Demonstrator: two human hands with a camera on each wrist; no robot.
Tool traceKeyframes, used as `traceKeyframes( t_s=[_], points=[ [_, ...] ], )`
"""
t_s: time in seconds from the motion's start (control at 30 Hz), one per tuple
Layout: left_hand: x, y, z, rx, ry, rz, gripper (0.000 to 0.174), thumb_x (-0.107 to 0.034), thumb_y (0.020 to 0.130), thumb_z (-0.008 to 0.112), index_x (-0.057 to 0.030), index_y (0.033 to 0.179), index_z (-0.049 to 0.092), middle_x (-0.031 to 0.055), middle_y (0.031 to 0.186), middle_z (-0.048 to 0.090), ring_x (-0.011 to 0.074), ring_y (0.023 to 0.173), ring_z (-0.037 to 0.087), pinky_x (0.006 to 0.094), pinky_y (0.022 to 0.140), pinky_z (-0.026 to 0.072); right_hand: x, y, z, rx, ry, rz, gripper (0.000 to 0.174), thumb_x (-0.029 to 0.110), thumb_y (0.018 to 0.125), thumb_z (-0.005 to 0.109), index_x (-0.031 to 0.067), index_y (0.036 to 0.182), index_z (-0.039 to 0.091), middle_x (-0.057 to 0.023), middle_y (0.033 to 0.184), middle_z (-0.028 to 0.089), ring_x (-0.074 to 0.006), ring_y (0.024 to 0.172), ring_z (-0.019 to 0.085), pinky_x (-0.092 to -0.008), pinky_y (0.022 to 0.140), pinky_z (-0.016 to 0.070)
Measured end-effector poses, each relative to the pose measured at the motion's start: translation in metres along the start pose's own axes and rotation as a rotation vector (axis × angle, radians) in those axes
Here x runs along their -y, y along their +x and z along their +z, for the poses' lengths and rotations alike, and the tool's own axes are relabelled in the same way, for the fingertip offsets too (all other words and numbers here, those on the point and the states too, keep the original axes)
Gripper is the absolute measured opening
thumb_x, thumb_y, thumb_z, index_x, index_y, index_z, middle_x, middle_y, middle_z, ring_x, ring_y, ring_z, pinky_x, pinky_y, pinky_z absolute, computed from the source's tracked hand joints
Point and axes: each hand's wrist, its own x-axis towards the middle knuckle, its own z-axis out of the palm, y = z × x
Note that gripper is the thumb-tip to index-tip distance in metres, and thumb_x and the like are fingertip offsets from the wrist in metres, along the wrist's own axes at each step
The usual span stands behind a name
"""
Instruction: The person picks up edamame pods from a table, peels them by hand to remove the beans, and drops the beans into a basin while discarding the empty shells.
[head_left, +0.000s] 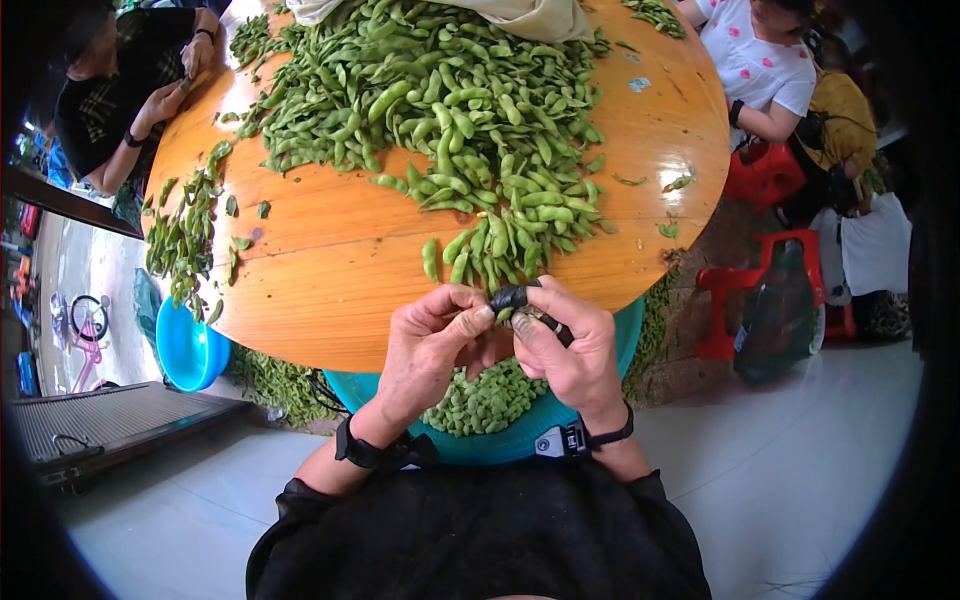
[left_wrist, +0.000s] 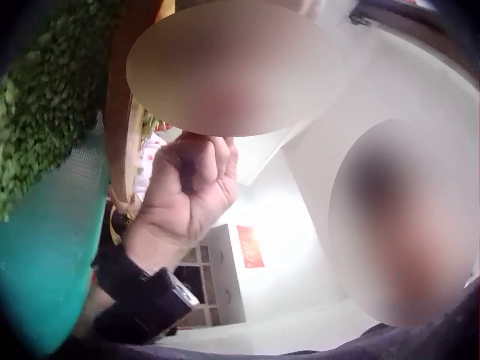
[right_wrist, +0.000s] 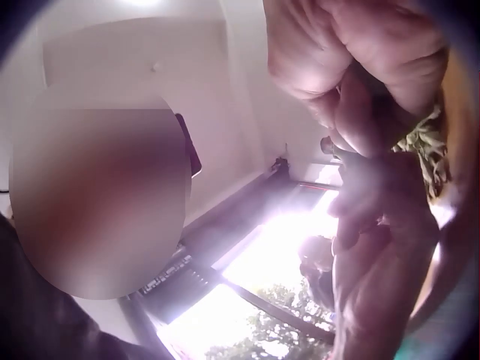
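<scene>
In the head view both hands meet over the table's front edge. My left hand (head_left: pixel 435 335) pinches a small green edamame pod (head_left: pixel 504 314) between thumb and fingers. Opposite it, my right hand (head_left: pixel 575 345) has a black wrap (head_left: pixel 510 298) at its index finger and grips a small dark-handled tool (head_left: pixel 555 328); its working end is hidden. The right thumb lies right at the pod. Shelled green beans (head_left: pixel 485 400) fill a teal basin (head_left: pixel 345 388) below the hands. A large heap of edamame pods (head_left: pixel 430 90) covers the far table, its near tip (head_left: pixel 500 245) just beyond the fingers.
The round wooden table (head_left: pixel 330 280) carries a smaller pile of pods (head_left: pixel 185 240) at left. A cream cloth bag (head_left: pixel 540 18) lies on the heap. Two people sit across. A blue basin (head_left: pixel 188 345) stands left, a red stool (head_left: pixel 715 300) right; husks (head_left: pixel 290 390) litter the floor.
</scene>
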Motion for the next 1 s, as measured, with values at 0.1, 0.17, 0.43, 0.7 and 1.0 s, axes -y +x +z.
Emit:
traceKeyframes(
  t_s=[0.1,0.17,0.43,0.7,1.0],
  points=[
    [-0.002,0.000,-0.001,-0.001,0.135,0.050,0.014,-0.014,0.098,0.062,-0.0011,0.102,0.062,0.0056,0.071,0.064,0.0079,0.054,0.057,0.0206,0.046,0.0438,0.005,-0.002,0.002,-0.034,-0.053,-0.005,0.020,-0.002,0.094,0.057,-0.0080,0.112,0.063,-0.0005,0.084,0.050,-0.0038,0.058,0.052,-0.0205,0.048,0.0396],
    [-0.005,-0.002,0.002,0.003,0.160,0.034,0.014,-0.013,0.098,0.061,-0.0003,0.104,0.062,0.0063,0.075,0.065,0.0084,0.056,0.058,0.0210,0.048,0.0448,0.004,-0.004,-0.001,-0.049,-0.006,0.037,0.020,-0.002,0.094,0.058,-0.0084,0.112,0.062,-0.0011,0.084,0.051,-0.0038,0.057,0.051,-0.0206,0.047,0.0394],
    [-0.034,0.004,-0.040,-0.262,0.477,0.413,0.013,-0.008,0.099,0.058,0.0024,0.105,0.065,0.0073,0.091,0.064,0.0108,0.066,0.060,0.0213,0.053,0.0468,0.036,-0.046,-0.068,-0.379,-0.144,0.004,0.023,0.002,0.093,0.056,-0.0073,0.113,0.063,0.0002,0.070,0.051,-0.0031,0.050,0.041,-0.0206,0.044,0.0318],
    [-0.040,0.021,-0.030,-0.352,1.318,0.492,0.017,-0.007,0.079,0.076,0.0003,0.091,0.067,0.0087,0.083,0.061,0.0174,0.062,0.059,0.0306,0.060,0.0484,0.017,-0.107,-0.178,-0.801,-0.498,0.118,0.026,0.003,0.096,0.055,-0.0067,0.120,0.061,-0.0044,0.075,0.060,-0.0052,0.056,0.047,-0.0223,0.046,0.0365],
    [-0.031,0.023,-0.032,-0.369,1.600,0.728,0.009,-0.002,0.087,0.062,0.0000,0.096,0.062,0.0100,0.080,0.058,0.0209,0.061,0.059,0.0339,0.059,0.0474,0.022,-0.065,-0.097,-0.636,-0.780,0.030,0.025,0.000,0.092,0.058,-0.0019,0.115,0.066,-0.0038,0.076,0.066,-0.0054,0.058,0.052,-0.0233,0.052,0.0426]
  ],
)
